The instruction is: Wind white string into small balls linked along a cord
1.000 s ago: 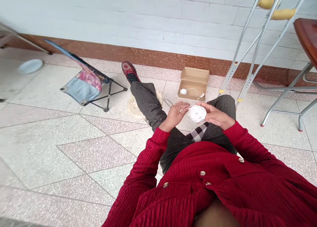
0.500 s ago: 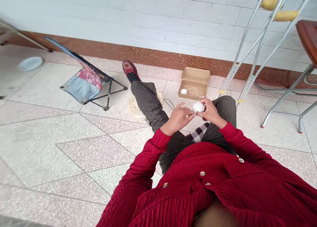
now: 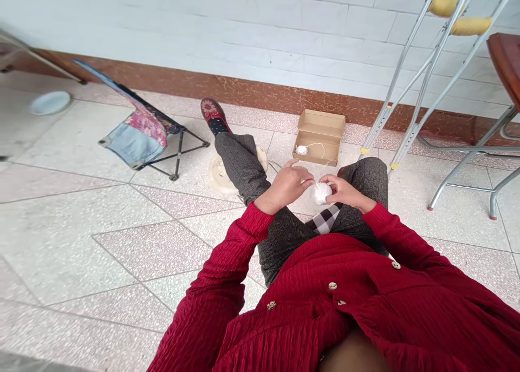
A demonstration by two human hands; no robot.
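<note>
Between my knees, a white ball of yarn (image 3: 322, 194) is held in my right hand (image 3: 342, 190), its fingers curled round the right side. My left hand (image 3: 290, 183) is just left of the ball, thumb and fingertips pinched together on what looks like a strand of the yarn. The strand is too fine to follow clearly. Beyond my hands, an open cardboard box (image 3: 318, 137) rests on the floor with its lid folded back. A smaller ball of white yarn (image 3: 301, 150) lies inside it, a loose strand trailing to the right.
A folding stool (image 3: 138, 139) with a cloth seat stands to the left. Two crutches (image 3: 422, 79) lean against the wall at right, beside a metal-legged chair (image 3: 473, 161). A round cream object (image 3: 219, 171) with a cord lies behind my left leg. A pale basin (image 3: 51, 103) sits far left.
The yarn ball has moved down and slightly left and has turned in my right hand. My left hand has drawn a little left and up, away from the ball.
</note>
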